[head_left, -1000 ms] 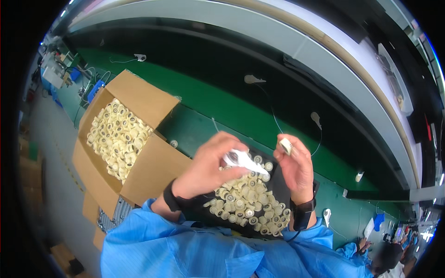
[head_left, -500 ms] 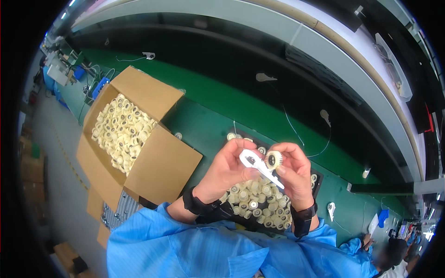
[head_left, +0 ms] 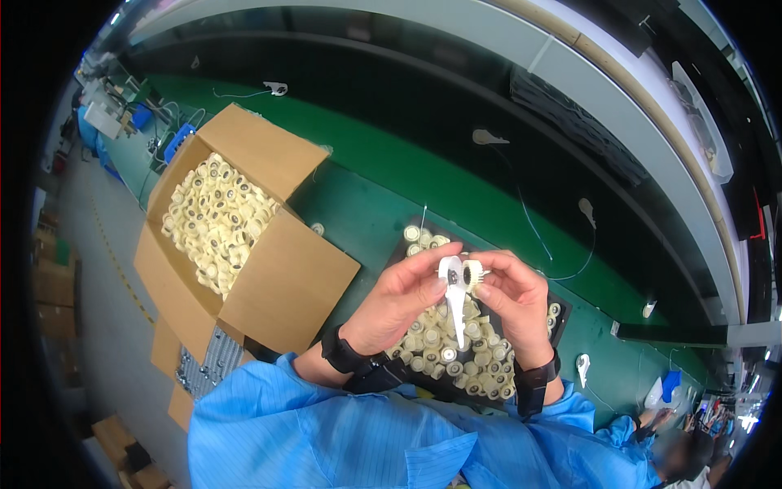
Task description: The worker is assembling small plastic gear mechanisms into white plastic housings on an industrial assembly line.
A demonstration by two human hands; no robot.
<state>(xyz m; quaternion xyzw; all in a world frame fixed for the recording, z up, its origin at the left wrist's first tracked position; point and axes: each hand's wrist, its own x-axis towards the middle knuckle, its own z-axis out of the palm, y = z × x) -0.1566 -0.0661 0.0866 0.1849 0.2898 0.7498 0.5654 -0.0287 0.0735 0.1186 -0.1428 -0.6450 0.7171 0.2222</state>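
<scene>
My left hand [head_left: 401, 296] pinches the round head of a white plastic arm [head_left: 453, 295] whose tapered end hangs downward. My right hand [head_left: 513, 300] holds a small cream gear wheel [head_left: 471, 275] pressed against that head. Both hands hover above a black tray [head_left: 559, 312] heaped with many cream gear wheels [head_left: 444, 346]. Black bands sit on both wrists, and blue sleeves cover my forearms.
An open cardboard box [head_left: 281, 281] full of cream gear wheels [head_left: 213, 220] stands to my left on the green bench [head_left: 383, 175]. White arm parts lie scattered on the bench, one [head_left: 582, 367] beside the tray. Another person's blue sleeve [head_left: 652, 416] shows at lower right.
The white arm has turned from lying slanted across my hands to hanging upright. My right hand has brought the gear wheel against its head. The view drifted slightly.
</scene>
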